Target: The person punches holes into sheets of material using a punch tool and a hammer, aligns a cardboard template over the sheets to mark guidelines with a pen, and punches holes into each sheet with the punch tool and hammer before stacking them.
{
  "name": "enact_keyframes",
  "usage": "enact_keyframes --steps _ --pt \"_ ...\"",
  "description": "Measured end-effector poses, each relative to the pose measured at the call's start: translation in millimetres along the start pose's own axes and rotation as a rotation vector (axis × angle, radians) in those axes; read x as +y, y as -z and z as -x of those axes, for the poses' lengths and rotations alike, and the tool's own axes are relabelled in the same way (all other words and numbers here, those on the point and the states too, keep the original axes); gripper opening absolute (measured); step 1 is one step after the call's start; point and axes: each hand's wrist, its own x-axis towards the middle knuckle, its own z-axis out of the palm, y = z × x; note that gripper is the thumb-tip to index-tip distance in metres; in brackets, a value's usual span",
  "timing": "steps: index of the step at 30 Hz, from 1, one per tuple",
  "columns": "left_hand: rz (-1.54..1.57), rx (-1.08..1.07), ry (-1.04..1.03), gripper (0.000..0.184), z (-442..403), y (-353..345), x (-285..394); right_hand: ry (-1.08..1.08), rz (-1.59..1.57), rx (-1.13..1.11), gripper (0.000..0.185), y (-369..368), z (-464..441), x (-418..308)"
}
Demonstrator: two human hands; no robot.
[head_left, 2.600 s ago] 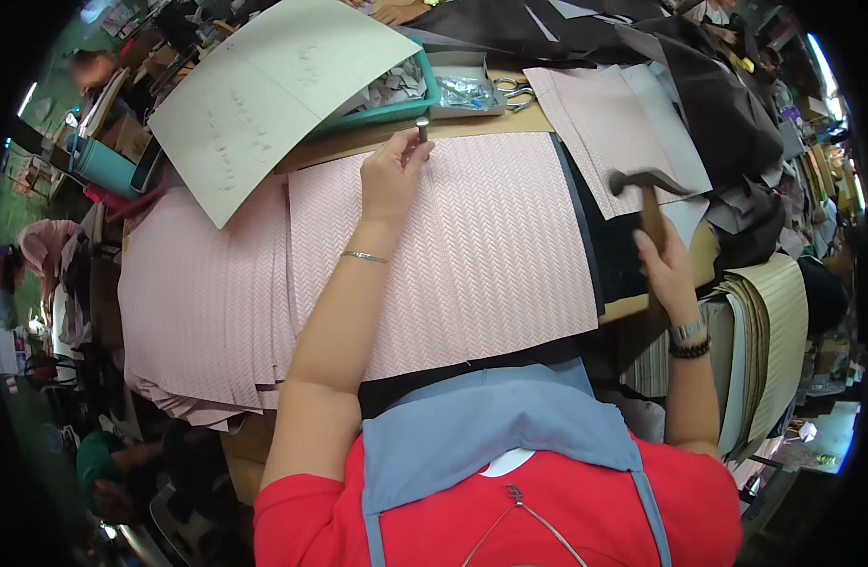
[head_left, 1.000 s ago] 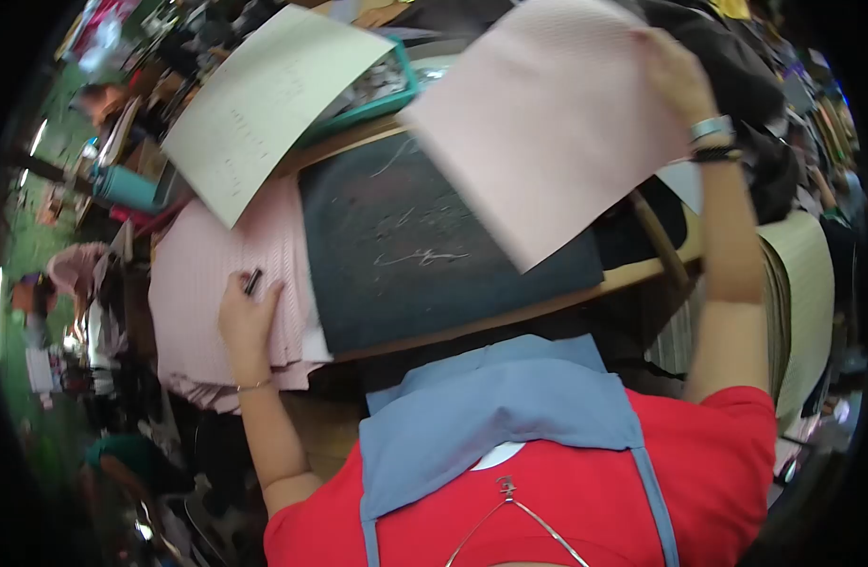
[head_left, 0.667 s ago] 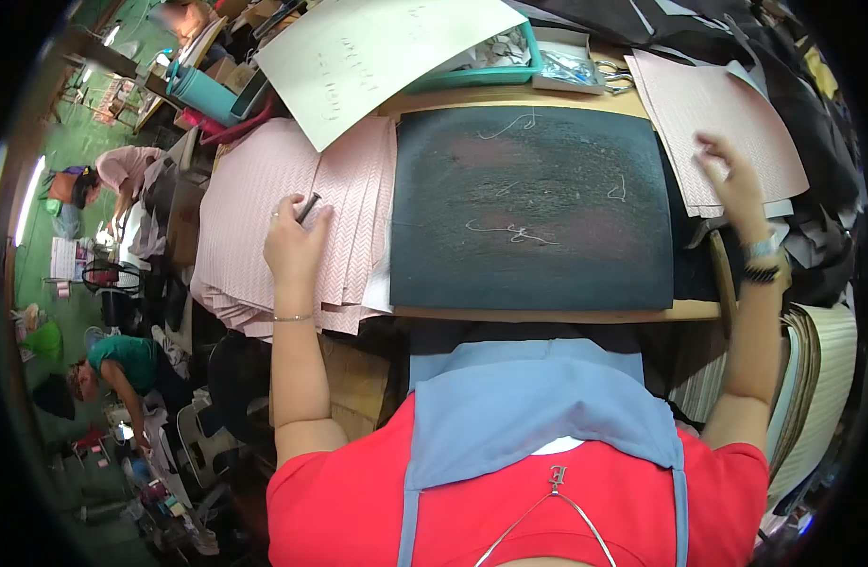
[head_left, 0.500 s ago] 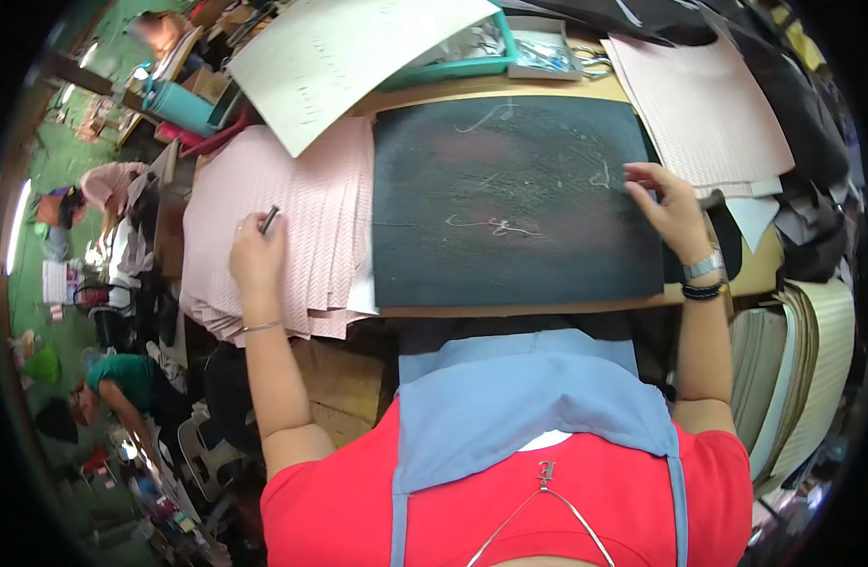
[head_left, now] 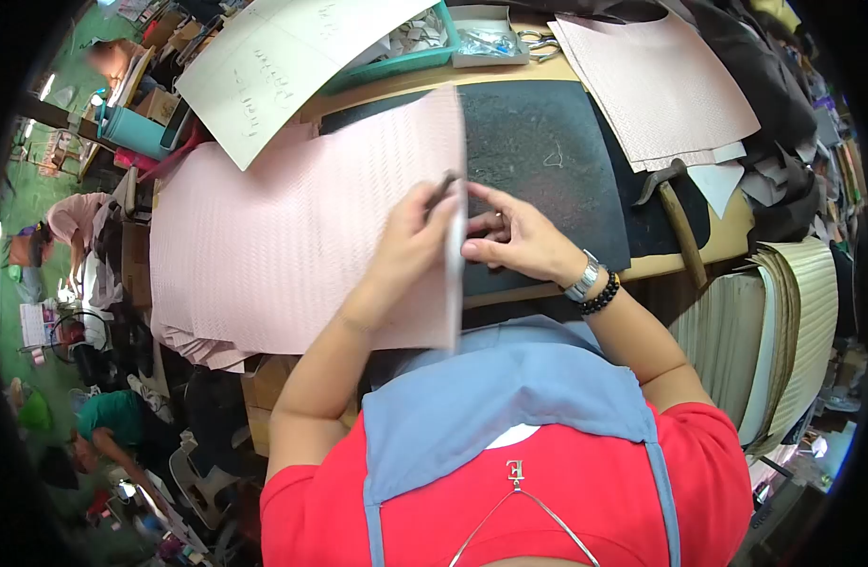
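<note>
Dark mat [head_left: 547, 123] lay partly covered by pink sheet [head_left: 301, 227]. Left hand [head_left: 403, 244] pinched metal tool [head_left: 442, 188] at sheet edge. Right hand [head_left: 536, 248] was half-open beside edge; hold unclear.

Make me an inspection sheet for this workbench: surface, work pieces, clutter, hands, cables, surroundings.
Surface: dark mat, scuffed, loose thread on top.
Work pieces: pink sheet, right edge raised over the mat; hammer lying right of the mat.
Clutter: teal tray of scraps, scissors behind the mat.
Hands: left hand holds a small dark tool against the sheet; right hand at the raised edge, grip unclear.
Cables: nothing seen on the bench.
Surroundings: person in green, bending, lower left.
</note>
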Motion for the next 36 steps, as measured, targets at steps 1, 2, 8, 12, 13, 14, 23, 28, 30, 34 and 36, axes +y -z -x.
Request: enact_keyframes --steps 1,2,8,12,13,14,23,28,30,34,36 --pt "0.164 -0.059 0.056 0.019 -13.6 -15.8 -9.4 0.014 0.08 0.04 0.055 5.7 -4.8 1.1" --pt "0.23 -0.054 0.096 0.019 -22.0 -27.5 -6.1 0.0 0.093 0.077 0.046 18.0 -9.0 18.0" --pt "0.465 -0.116 0.171 0.031 -30.1 -29.1 9.1 0.057 0.108 0.465 0.045 96.6 35.5 34.7" --pt "0.407 0.141 0.11 0.026 -41.6 6.8 -4.5 0.005 0.059 0.52 0.05 110.6 60.6 51.3" --pt "0.432 0.218 0.083 0.025 -48.2 16.0 -7.8 0.014 0.039 0.549 0.05 106.0 64.6 52.3" --pt "0.448 0.275 0.048 0.024 -55.4 23.6 -9.4 -0.018 0.14 0.588 0.051 104.9 68.8 48.4" --pt "0.32 0.364 -0.234 0.022 -115.0 27.7 -11.4 0.164 1.345 0.931 0.044 156.1 110.8 74.5" --pt "0.295 0.39 -0.173 0.024 -109.7 14.9 -28.6 0.055 1.253 0.956 0.042 154.4 109.9 80.9" --pt "0.301 0.38 -0.17 0.023 -108.5 15.9 -28.2 0.047 1.24 0.963 0.041 153.5 107.7 79.6" --pt "0.285 0.371 -0.197 0.023 -109.2 14.8 -24.0 0.058 1.24 0.965 0.041 152.8 107.0 79.6" --pt "0.257 0.322 -0.241 0.02 -110.2 8.3 -26.3 0.067 1.243 0.968 0.04 153.0 106.3 79.1"
